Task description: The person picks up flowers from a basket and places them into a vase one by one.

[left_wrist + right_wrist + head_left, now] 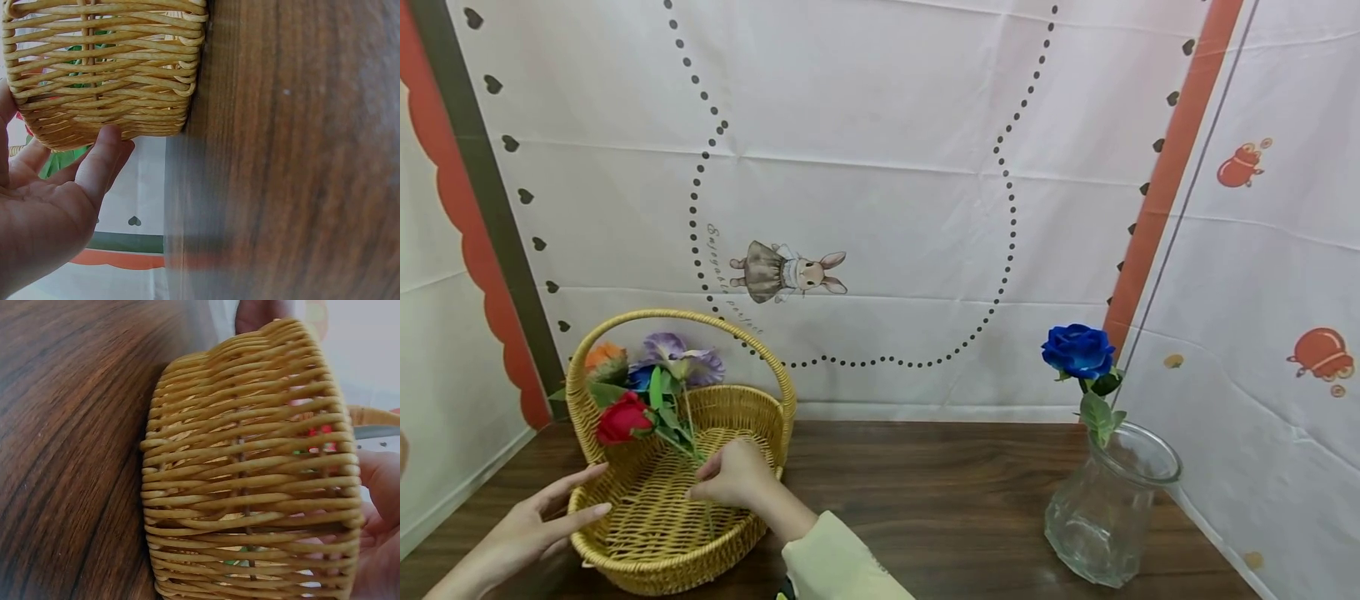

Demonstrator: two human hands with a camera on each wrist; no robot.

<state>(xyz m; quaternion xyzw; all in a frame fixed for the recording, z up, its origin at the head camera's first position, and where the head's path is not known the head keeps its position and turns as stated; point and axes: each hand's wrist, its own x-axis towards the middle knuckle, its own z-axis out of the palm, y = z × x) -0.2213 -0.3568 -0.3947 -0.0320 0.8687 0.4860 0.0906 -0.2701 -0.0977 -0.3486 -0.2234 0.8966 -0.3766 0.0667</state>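
The wicker basket (658, 558) with a tall arched handle (662, 314) stands at the left of the table. Artificial flowers lean at its back left: a red rose (623, 418), a purple flower (688, 360), an orange flower (605, 358) and a partly hidden blue one (640, 379). My right hand (733, 475) is inside the basket, its thumb and fingertips pinching a thin green stem; which bloom it belongs to I cannot tell. With fingers spread and fairly straight, my left hand (538, 525) touches the basket's left rim and outer wall (103, 81).
At the right stands a clear glass vase (1101, 517) holding a blue rose (1078, 350) with green leaves. The dark wooden table (910, 500) meets a printed white cloth (880, 217) behind, and more cloth hangs on both sides.
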